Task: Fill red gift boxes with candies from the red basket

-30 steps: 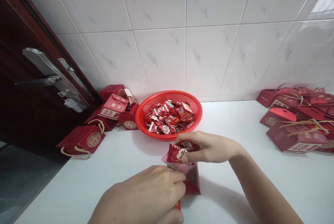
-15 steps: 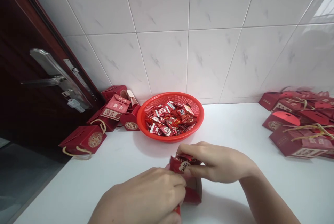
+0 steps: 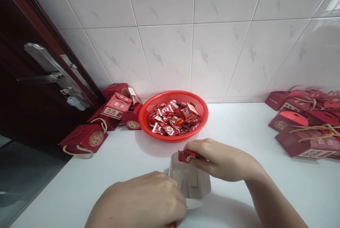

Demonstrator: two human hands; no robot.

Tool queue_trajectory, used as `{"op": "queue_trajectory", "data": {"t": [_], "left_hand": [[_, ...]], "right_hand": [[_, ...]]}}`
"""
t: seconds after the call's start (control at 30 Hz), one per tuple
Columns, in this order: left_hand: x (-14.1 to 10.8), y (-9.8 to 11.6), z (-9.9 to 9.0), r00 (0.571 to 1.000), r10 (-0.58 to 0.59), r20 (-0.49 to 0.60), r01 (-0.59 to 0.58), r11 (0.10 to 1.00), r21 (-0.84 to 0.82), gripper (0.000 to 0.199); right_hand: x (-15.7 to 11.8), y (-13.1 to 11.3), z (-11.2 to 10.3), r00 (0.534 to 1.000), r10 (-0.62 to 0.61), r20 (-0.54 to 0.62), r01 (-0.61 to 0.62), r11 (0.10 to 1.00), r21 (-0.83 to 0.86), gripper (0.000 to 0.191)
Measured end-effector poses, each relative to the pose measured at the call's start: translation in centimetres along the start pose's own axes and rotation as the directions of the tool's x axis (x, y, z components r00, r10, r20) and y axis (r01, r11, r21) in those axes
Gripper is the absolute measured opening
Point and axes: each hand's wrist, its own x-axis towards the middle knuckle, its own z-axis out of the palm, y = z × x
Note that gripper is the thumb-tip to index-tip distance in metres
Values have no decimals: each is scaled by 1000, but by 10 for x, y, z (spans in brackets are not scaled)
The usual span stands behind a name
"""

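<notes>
My right hand (image 3: 212, 159) pinches a red wrapped candy (image 3: 186, 156) between thumb and fingers, over the far edge of an open gift box (image 3: 198, 176). The box stands on the white tabletop, its pale inside facing up with folded flaps at the bottom. My left hand (image 3: 151, 199) is closed at the near left side of the box and covers part of it. Below its fingers peeks a bit of red wrapper (image 3: 172, 225), apparently another candy, mostly hidden. Behind the box a red plastic basket (image 3: 145, 125) holds many wrapped candies (image 3: 174, 120).
Several closed red gift boxes (image 3: 85, 137) with rope handles are piled at the left, beside a dark door with a metal handle (image 3: 42, 78). More red boxes (image 3: 305, 139) are heaped at the right. A tiled wall (image 3: 170, 54) rises behind the white table (image 3: 233, 125).
The box has opened wider, and its pale inside now shows. My right hand with the candy has shifted slightly up and right. My left hand has drawn a little down and left.
</notes>
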Motion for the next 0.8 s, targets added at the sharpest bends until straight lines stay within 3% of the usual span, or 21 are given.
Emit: {"op": "queue_trajectory", "data": {"t": [0.37,0.6,0.7,0.8], "left_hand": [[-2,5,-10,998,37,60,-38,999,12,17],[0,8,-16,988,-85,128,79,995,57,15],[0,7,-19,988,-81,132,75,996,50,15],[0,4,-19,992,-61,114,56,997,46,17]], "right_hand": [[1,-9,15,994,-30,103,59,956,-287,2],[7,-6,19,986,-80,147,118,957,-265,10],[8,-8,16,991,-59,120,89,960,-266,6],[9,-12,12,994,-82,73,92,984,-150,7]]}}
